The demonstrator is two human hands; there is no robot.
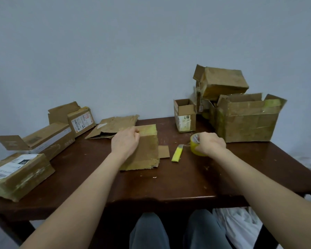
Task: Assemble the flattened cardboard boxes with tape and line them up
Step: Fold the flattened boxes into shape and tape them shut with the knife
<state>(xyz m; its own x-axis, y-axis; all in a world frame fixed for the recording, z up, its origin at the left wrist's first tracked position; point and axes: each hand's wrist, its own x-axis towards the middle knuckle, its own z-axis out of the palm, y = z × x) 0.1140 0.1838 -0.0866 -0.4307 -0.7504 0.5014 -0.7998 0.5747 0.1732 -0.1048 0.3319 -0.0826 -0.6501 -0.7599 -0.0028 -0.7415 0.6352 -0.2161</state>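
A small brown cardboard box (147, 150) lies at the middle of the dark wooden table (169, 186), with yellowish tape on its far face. My left hand (125, 141) rests on its top left, fingers curled at the far edge. My right hand (211, 143) grips a roll of yellow tape (195, 142) just right of the box. A yellow utility knife (177, 153) lies between box and roll. A flattened cardboard box (113, 125) lies behind the small box.
Taped boxes stand along the left: one with a white label (20, 174), a long one with an open flap (48, 140), another (82, 121) behind. At the right are a small open box (185, 115), a large open box (248, 118) and one stacked above (223, 83).
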